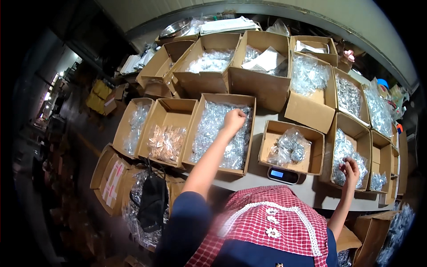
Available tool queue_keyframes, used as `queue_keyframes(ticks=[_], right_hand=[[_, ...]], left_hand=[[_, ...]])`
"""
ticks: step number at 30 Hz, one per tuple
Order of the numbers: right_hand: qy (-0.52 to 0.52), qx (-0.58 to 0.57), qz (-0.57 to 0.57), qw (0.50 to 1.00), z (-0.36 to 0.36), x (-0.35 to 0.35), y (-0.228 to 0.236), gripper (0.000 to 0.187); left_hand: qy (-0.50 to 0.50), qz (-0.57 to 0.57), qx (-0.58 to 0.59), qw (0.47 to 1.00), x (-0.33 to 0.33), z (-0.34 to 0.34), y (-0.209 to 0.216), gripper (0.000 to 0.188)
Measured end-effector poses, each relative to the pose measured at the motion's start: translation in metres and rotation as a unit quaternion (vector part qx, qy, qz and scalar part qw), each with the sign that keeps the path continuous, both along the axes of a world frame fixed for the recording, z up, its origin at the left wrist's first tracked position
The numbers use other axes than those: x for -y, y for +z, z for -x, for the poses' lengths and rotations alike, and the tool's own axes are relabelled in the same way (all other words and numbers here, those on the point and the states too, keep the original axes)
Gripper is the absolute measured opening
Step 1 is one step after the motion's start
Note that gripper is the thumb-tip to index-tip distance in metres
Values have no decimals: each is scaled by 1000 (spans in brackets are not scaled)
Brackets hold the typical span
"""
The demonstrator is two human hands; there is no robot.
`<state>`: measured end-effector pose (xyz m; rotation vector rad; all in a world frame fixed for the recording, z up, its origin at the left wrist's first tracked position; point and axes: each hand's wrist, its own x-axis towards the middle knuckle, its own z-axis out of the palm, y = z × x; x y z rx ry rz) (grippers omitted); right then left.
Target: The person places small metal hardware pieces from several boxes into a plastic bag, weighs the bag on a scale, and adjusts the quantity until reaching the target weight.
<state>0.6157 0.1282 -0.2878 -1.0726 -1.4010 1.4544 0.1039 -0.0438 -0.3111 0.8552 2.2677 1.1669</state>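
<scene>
My left hand [234,120] reaches over a large cardboard box [254,127] filled with small clear packets of shiny metal parts [213,133]. Its fingers are curled together, and what is in them, if anything, is hidden. Off to the right, my right hand [350,169] hangs over another box [361,127] of clear packets [341,147], fingertips pinched on something too small to name. Between the two hands, a smaller box [316,138] rests on a digital scale [283,175] with a lit blue display. Clear bags of round metal parts [291,147] lie inside it.
A box of copper-coloured pieces [167,144] stands left of my left arm. More open cardboard boxes [258,86] line the back and right of the table. A black bag [152,200] hangs at the lower left, over clear packets [138,218].
</scene>
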Motion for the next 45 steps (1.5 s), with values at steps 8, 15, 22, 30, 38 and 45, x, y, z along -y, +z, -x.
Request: queue_keyframes(ticks=[8, 15, 22, 30, 38, 45], right_hand=[[-103, -37, -77, 991, -17, 18, -28, 27], [-136, 99, -178, 970, -14, 18, -53, 25], [-145, 243, -228, 932, -27, 13, -64, 24], [-128, 268, -233, 926, -38, 1, -73, 26], [-130, 373, -233, 888, -59, -14, -93, 28], [-158, 397, -248, 870, -56, -19, -96, 31]], left_hand=[[29, -362, 398, 842, 64, 53, 47, 18], [89, -490, 627, 599, 132, 136, 100, 19], [85, 12, 75, 993, 211, 193, 58, 35], [149, -149, 234, 949, 237, 194, 47, 9], [294, -531, 96, 789, 340, 281, 127, 11], [309, 97, 75, 943, 423, 344, 47, 38]])
